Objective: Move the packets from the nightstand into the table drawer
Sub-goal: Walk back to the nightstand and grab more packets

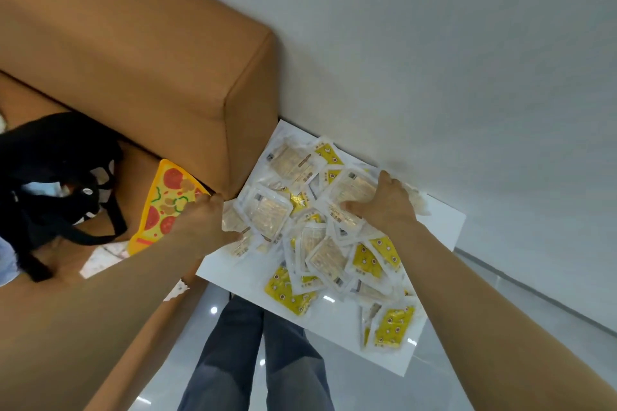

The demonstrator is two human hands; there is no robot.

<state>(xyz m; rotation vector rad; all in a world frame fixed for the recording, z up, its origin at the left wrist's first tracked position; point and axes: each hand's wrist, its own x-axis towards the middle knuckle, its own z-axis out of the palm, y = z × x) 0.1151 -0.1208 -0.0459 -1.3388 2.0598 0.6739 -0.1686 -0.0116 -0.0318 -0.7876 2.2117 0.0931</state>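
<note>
Several yellow and clear packets (329,253) lie in a loose heap on the white nightstand top (440,220). My left hand (207,220) is at the heap's left edge, and its thumb and curled fingers hold a few clear packets (232,222). My right hand (384,207) lies over the far right of the heap. Its thumb presses on a clear packet (354,188), and its fingers curl over packets at the wall side. The table drawer is not in view.
A tan padded headboard (150,60) and bed frame flank the nightstand's left side. On the bed lie a pizza-shaped toy (167,207) and a black bag (56,177). The white wall (434,60) runs behind. My legs (260,360) stand on the glossy grey floor.
</note>
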